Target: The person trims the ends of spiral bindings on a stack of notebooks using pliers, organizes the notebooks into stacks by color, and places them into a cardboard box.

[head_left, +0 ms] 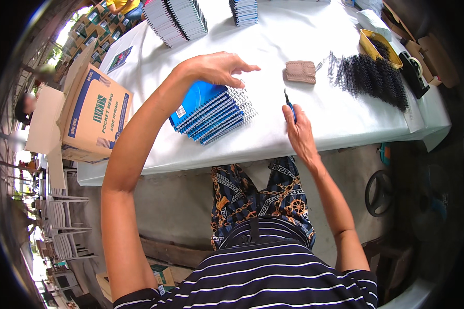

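Observation:
My left hand (219, 68) is above the far edge of a fanned stack of blue spiral-bound notebooks (207, 119). Its index finger points right, the thumb is apart from it, and nothing shows between them. Along the notebooks' right side run white wire-like coils (244, 104). To the right, over the table's near part, my right hand (300, 131) is closed around a small blue-handled tool (287, 98) with a narrow dark tip, much like pliers. The tip points away from me, towards a folded brown pad (300, 71) on the table.
Loose black spiral coils (368, 80) are heaped at the right, beside a yellow tray (366, 41) and a black tape dispenser (413, 74). A cardboard box (95, 110) stands left. Tall notebook stacks (175, 20) are at the far side of the white-covered table (273, 141).

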A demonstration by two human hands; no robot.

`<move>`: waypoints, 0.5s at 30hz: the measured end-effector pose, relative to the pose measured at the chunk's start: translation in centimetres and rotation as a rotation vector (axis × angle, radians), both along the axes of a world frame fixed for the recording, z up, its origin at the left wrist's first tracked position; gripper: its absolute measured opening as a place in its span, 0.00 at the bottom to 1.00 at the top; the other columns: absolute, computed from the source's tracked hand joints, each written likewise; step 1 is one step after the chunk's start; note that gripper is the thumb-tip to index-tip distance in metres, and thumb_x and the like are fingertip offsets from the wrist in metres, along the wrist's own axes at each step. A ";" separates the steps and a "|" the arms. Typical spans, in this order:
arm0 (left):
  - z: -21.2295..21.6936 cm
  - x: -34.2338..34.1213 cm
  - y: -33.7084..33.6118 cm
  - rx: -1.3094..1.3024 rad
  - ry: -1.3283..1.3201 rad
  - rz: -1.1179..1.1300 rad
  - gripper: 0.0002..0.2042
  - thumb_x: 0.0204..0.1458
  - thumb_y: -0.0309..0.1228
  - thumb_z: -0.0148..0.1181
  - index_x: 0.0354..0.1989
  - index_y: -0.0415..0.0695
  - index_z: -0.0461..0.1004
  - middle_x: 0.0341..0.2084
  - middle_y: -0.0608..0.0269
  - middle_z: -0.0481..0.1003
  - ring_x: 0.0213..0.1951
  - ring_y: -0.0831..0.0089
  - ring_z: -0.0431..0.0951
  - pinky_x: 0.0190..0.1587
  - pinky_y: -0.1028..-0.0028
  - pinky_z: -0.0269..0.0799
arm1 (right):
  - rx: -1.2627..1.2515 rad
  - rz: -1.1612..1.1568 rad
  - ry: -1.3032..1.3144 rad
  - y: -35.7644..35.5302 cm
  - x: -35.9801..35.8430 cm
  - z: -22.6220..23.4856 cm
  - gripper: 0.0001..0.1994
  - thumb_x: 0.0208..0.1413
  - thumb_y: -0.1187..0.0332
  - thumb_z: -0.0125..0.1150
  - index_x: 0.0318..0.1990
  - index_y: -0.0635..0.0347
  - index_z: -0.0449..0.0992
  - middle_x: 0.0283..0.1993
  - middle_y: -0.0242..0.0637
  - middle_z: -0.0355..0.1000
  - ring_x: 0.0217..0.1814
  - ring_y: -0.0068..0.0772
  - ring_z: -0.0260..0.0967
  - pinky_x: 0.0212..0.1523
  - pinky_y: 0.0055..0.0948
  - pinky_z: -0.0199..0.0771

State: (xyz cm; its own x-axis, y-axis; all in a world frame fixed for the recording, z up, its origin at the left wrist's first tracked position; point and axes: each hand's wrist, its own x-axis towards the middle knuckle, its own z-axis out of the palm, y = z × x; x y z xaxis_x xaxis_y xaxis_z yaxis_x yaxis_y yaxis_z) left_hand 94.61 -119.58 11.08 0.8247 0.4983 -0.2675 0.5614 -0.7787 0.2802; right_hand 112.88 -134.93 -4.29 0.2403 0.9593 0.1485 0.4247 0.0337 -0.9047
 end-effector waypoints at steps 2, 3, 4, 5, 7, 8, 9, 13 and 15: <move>0.1 0.3 0.1 -0.109 0.047 -0.011 0.29 0.45 0.31 0.62 0.60 0.54 0.67 0.52 0.53 0.72 0.51 0.59 0.75 0.56 0.63 0.68 | -0.094 0.235 0.735 -1.2 -3.3 0.9 0.27 0.60 0.40 0.41 0.34 0.59 0.69 0.24 0.29 0.65 0.25 0.19 0.61 0.27 0.20 0.62; 0.1 0.0 0.1 -0.133 0.026 0.001 0.29 0.44 0.29 0.62 0.59 0.56 0.67 0.52 0.53 0.72 0.51 0.59 0.75 0.56 0.63 0.69 | -0.117 0.397 0.908 -1.5 -4.9 1.5 0.30 0.57 0.35 0.38 0.35 0.57 0.69 0.25 0.29 0.66 0.26 0.19 0.61 0.29 0.21 0.65; -0.1 -0.1 0.2 -0.159 0.001 0.005 0.29 0.43 0.28 0.62 0.59 0.57 0.67 0.51 0.52 0.72 0.50 0.59 0.76 0.56 0.63 0.69 | -0.168 0.504 0.971 -1.7 -6.0 1.8 0.32 0.56 0.33 0.34 0.37 0.56 0.69 0.26 0.29 0.66 0.28 0.20 0.63 0.32 0.24 0.66; -0.2 -0.2 0.4 -0.184 -0.023 0.010 0.30 0.42 0.26 0.62 0.59 0.58 0.68 0.51 0.52 0.73 0.49 0.60 0.76 0.56 0.64 0.69 | -0.235 0.569 1.043 -1.8 -7.1 2.1 0.35 0.54 0.31 0.29 0.39 0.56 0.69 0.27 0.28 0.67 0.29 0.20 0.64 0.34 0.26 0.67; 0.0 0.2 0.3 -0.187 -0.016 0.008 0.31 0.41 0.25 0.63 0.58 0.58 0.68 0.50 0.51 0.73 0.49 0.59 0.76 0.55 0.63 0.70 | -0.309 0.644 1.133 -1.7 -8.2 3.1 0.37 0.54 0.30 0.26 0.39 0.56 0.69 0.26 0.29 0.67 0.30 0.22 0.65 0.35 0.26 0.68; 0.1 0.4 0.2 -0.189 -0.012 0.008 0.31 0.41 0.24 0.63 0.58 0.58 0.68 0.50 0.51 0.73 0.49 0.59 0.76 0.55 0.63 0.70 | -0.322 0.668 1.172 -1.3 -8.5 3.1 0.38 0.54 0.30 0.25 0.39 0.57 0.69 0.26 0.29 0.67 0.29 0.22 0.65 0.35 0.26 0.69; 0.1 0.6 -0.1 -0.199 -0.027 0.033 0.30 0.41 0.21 0.62 0.57 0.55 0.69 0.51 0.53 0.72 0.49 0.60 0.76 0.55 0.63 0.71 | -0.338 0.690 1.208 -0.9 -8.5 3.2 0.39 0.54 0.29 0.24 0.39 0.58 0.70 0.26 0.29 0.67 0.29 0.23 0.65 0.35 0.26 0.69; -0.2 1.2 -0.5 -0.211 -0.057 0.093 0.30 0.41 0.14 0.59 0.56 0.51 0.69 0.54 0.58 0.71 0.49 0.61 0.76 0.53 0.64 0.73 | -0.421 0.680 1.297 0.2 -8.8 3.6 0.42 0.55 0.30 0.20 0.36 0.62 0.70 0.24 0.33 0.65 0.27 0.27 0.64 0.32 0.27 0.69; -0.6 0.7 -0.2 -0.202 -0.073 0.079 0.31 0.40 0.17 0.61 0.57 0.54 0.69 0.53 0.55 0.71 0.49 0.60 0.76 0.54 0.64 0.73 | -0.446 0.693 1.338 0.6 -9.0 3.6 0.41 0.55 0.30 0.21 0.36 0.63 0.70 0.23 0.33 0.64 0.25 0.27 0.63 0.30 0.27 0.69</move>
